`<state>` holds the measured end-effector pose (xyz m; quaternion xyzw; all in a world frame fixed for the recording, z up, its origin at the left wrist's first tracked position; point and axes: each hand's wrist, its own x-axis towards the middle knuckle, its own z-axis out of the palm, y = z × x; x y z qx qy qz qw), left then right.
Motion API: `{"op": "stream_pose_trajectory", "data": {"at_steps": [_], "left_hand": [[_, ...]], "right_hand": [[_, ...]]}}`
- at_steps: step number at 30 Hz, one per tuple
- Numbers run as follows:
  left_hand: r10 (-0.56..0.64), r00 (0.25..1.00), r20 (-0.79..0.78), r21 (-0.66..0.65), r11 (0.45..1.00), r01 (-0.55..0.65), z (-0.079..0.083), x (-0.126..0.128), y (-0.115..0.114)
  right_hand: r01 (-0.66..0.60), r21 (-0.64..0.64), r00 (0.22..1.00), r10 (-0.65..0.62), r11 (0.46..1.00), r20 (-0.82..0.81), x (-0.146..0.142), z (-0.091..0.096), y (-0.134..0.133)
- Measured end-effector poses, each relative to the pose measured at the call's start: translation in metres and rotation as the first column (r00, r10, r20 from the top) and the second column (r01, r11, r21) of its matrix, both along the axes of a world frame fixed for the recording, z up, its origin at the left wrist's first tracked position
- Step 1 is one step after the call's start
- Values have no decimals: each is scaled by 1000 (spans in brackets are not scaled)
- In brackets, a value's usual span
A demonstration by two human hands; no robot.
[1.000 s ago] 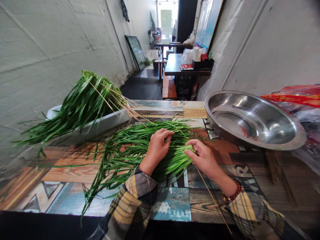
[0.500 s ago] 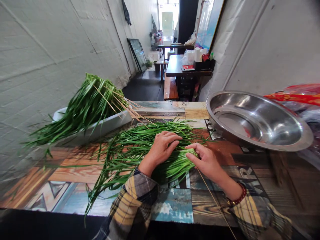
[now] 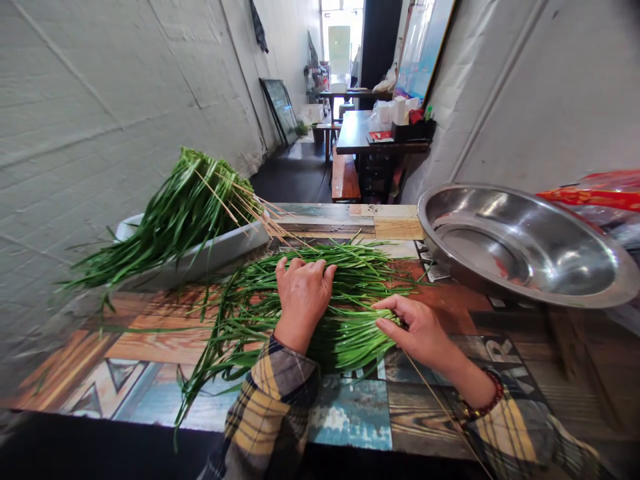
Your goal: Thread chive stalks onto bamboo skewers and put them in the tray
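Green stalks lie at the centre of the table, their pale three o'clock ends pinched in your right hand, apparently to keep them even. Your left hand arches over them, perhaps steadying; its grip cannot be told. Since the earlier frame, it has shifted toward nine o'clock.

Worktop before you carries printed letters; a pale R reads clearly to your right; larger pale letter at your lower left, N or Z, cannot tell which; lettering by the basin and under the greens partly covered, unreadable; your red wrapper's markings too blurred.
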<state>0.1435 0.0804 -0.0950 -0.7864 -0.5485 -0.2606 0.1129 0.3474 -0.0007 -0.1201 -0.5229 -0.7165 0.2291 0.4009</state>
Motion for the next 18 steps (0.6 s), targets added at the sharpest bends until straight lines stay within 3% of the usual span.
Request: {"op": "stream_pose_trajectory", "data": {"at_steps": [10, 12, 15, 18], "left_hand": [[-27, 996, 86, -57, 998, 32, 3, -2, -2], [-135, 981, 143, -92, 985, 149, 3, 4, 0], [-341, 917, 208, -206, 901, 382, -5, 12, 4], [-406, 889, 212, -316, 832, 455, -16, 16, 7]], "right_hand": [[-61, 49, 998, 60, 997, 14, 1, 1, -1], [-62, 41, 998, 62, 997, 18, 1, 2, -1], [-60, 32, 998, 60, 998, 18, 1, 2, -1], [-68, 35, 998, 67, 997, 17, 0, 1, 0]]}}
